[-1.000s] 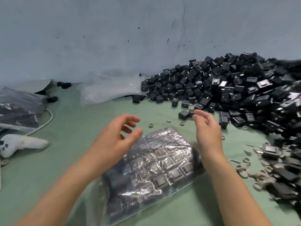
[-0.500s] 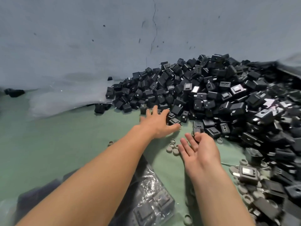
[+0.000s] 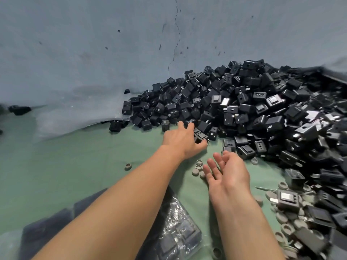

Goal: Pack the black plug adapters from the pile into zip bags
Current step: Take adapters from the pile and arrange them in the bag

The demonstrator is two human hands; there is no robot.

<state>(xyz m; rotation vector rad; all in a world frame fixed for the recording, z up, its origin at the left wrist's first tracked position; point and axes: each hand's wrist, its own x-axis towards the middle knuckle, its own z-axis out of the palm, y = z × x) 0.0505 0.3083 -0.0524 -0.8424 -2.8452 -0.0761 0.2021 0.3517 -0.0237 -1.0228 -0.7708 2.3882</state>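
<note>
Plug adapter (image 3: pixel 201 136) between left hand's (image 3: pixel 183 141) thumb and forefinger, at pile's (image 3: pixel 262 113) edge

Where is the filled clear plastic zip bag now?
The filled clear plastic zip bag lies bottom centre in the head view, on the green table, partly hidden by the left forearm.

The adapters (image 3: pixel 244 109) are black plastic, some shiny. The bag (image 3: pixel 180 231) is clear, crinkly, shiny plastic. The table (image 3: pixel 75 166) looks dull and smooth.
</note>
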